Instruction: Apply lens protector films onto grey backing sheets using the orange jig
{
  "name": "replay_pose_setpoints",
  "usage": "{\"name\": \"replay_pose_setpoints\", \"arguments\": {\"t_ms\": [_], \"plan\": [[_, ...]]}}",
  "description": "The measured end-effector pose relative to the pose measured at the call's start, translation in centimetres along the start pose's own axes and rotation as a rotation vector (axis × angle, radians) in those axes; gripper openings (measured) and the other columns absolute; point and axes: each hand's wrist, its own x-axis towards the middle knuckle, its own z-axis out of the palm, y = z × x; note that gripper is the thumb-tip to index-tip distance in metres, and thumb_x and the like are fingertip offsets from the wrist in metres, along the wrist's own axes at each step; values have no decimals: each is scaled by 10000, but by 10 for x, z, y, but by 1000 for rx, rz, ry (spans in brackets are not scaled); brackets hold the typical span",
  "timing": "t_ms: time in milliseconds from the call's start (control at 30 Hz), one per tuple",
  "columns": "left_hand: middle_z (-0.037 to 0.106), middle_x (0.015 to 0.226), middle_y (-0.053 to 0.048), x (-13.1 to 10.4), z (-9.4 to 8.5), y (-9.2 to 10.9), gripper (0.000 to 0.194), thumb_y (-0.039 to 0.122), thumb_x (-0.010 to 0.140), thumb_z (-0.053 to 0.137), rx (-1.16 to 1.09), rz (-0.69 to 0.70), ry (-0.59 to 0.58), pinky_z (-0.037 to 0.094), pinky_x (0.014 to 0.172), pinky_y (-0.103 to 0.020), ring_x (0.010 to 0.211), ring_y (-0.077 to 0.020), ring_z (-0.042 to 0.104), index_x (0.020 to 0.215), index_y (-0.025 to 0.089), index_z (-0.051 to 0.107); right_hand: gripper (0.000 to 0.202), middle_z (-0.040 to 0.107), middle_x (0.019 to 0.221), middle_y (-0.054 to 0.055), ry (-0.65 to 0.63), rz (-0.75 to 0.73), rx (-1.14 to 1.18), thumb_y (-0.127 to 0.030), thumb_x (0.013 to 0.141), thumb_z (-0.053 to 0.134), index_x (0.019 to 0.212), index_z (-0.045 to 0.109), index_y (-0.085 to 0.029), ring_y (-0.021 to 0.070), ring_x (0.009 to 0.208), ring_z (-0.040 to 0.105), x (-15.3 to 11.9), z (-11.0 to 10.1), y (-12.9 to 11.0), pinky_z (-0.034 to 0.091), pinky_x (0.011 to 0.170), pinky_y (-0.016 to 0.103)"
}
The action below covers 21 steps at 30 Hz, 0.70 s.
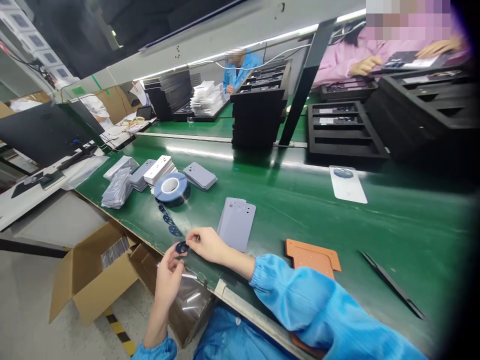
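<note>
A strip of dark round stickers [167, 220] with cut-out holes trails from the blue roll [181, 191] toward the table's front edge. My left hand [169, 272] has its fingers closed on the dark round sticker [182, 247] at the strip's near end. On the right edge of that same sticker, my right hand [206, 244] pinches with thumb and forefinger. Just beyond my right wrist lie grey-lilac phone back panels [237, 222], partly overlapping. An orange plate [313, 256] with a stepped outline is partly covered by my right sleeve.
Panel stacks [159, 170] and plastic-wrapped bundles [120, 185] stand at left. Black tweezers [392, 285] and a white panel with a dark round sticker [348, 185] lie at right. Black trays [258, 110] line the back, where two people work. An open carton [93, 272] is below left.
</note>
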Motion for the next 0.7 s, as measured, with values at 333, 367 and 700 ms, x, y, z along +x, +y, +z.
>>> {"name": "replay_pose_setpoints", "arguments": {"t_ms": [333,367,700], "plan": [[725,1091,-75,-40,49,59,243,208,894,685,31,644,170,549,923,-353,1038,-226,686,1136,203,705,148,727,800,13,242,143,159,-326,874,690,819,747,-200,152,721,617,-132,-125,6,481,686,273],[736,1004,-58,-43,64,63,195,207,921,654,26,557,22,568,835,-314,923,-198,704,1109,202,704,122,722,801,11,275,189,137,-310,861,696,822,741,-203,157,731,617,-149,-137,13,483,702,283],[670,756,0,-33,220,83,82,208,837,655,208,105,-814,481,605,-228,657,-127,631,914,184,661,441,636,1259,57,507,302,-133,-273,800,715,1232,620,-275,247,1124,605,-241,-182,78,487,973,414]]}}
